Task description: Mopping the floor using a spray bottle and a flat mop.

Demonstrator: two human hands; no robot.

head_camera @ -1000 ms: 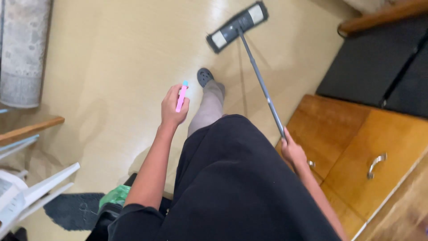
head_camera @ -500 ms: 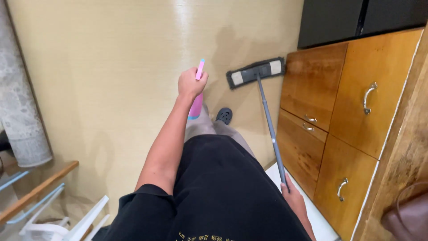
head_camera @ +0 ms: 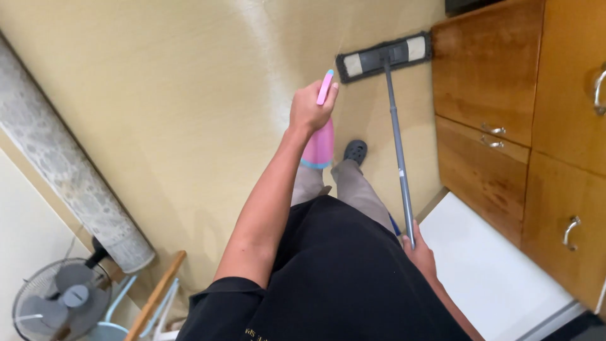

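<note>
L hand (head_camera: 307,108) wrapped round pink spray bottle (head_camera: 320,144) w/ blue base; R hand (head_camera: 420,251) closed on grey flat mop (head_camera: 396,132). Shiny beige floor (head_camera: 177,95), wooden drawers (head_camera: 505,126) right.

— What differs from a second ago?
— The flat mop head (head_camera: 384,57) now lies close to the wooden drawers (head_camera: 486,126).
— And the left hand (head_camera: 307,108)?
— Raised higher, pink spray bottle (head_camera: 320,144) extended forward.
</note>
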